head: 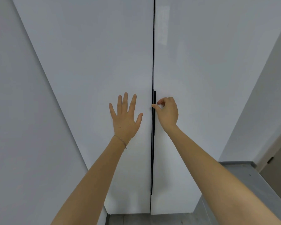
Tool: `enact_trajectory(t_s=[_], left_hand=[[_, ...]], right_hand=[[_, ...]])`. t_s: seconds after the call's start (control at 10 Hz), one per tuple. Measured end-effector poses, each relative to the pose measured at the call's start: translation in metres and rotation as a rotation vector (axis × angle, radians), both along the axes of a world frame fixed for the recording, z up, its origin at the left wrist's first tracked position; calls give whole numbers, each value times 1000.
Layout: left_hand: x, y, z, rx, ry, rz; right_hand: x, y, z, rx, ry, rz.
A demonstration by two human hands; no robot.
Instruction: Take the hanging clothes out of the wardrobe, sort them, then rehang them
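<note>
Wardrobe doors (pixel 88 62) shut — thin seam (pixel 153 46) by handle (pixel 152 151).

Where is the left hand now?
In the head view, the left hand lies flat on the left wardrobe door, just left of the black handle.

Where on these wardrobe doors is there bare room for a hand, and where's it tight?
Bare: the left door above the left hand, the right door right of the right hand, and the handle below that hand. Tight: the seam between the doors, where the right thumb meets the handle.
</note>
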State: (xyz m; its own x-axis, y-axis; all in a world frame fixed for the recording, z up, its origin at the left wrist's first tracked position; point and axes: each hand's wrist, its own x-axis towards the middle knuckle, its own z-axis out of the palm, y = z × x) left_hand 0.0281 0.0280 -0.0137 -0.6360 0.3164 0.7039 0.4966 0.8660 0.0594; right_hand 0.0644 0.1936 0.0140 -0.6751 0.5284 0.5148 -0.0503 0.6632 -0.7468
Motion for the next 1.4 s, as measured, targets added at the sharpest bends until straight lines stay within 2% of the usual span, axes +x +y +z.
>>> enact_trajectory(t_s=[0.6,0.8,1.0,1.3,1.4], left_hand=[[18,1,-11,-41,-45,59],[40,-2,-17,-60,-30,84],[64,-10,-26,-83,-99,109],[97,-20,-19,-158,-257,103],[101,-26,-1,-117,-250,82]], right_hand=[[-8,13,16,20,-146,93],[19,11,4,140,-223,118],[51,16,-12,364,-354,133],[106,12,-24,438,-514,82],[118,8,-17,403,-559,43]])
